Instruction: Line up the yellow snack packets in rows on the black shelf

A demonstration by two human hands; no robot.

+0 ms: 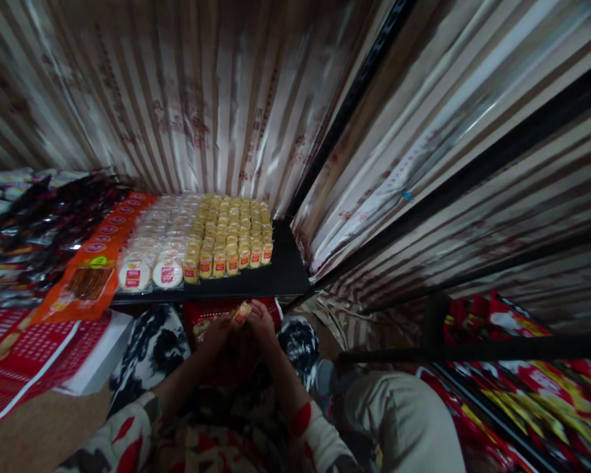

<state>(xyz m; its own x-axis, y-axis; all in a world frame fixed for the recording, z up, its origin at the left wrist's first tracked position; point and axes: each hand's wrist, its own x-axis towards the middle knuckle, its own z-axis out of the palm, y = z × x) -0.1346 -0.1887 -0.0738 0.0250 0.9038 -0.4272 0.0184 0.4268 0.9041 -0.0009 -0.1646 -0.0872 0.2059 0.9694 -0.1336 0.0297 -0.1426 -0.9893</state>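
Between my two hands, just in front of the shelf edge, is a small wrapped snack cake [241, 314] in clear plastic with a red label. My right hand [262, 320] pinches its right side. Closed at its left lower side is my left hand [217, 334], its fingers dark and partly hidden. Below them a red basket [278, 311] rests between my knees, with a few yellowish packets [200, 326] inside. On the black shelf [289, 256] ahead stand tight rows of similar yellow wrapped cakes [232, 257].
Left of the cakes are round white packets [167, 272], an orange snack bag [89, 282] and dark packets [54, 223]. A red basket [34, 358] and white box [98, 355] stand lower left. A person's knee [398, 420] and racked red bags [532, 387] are on the right.
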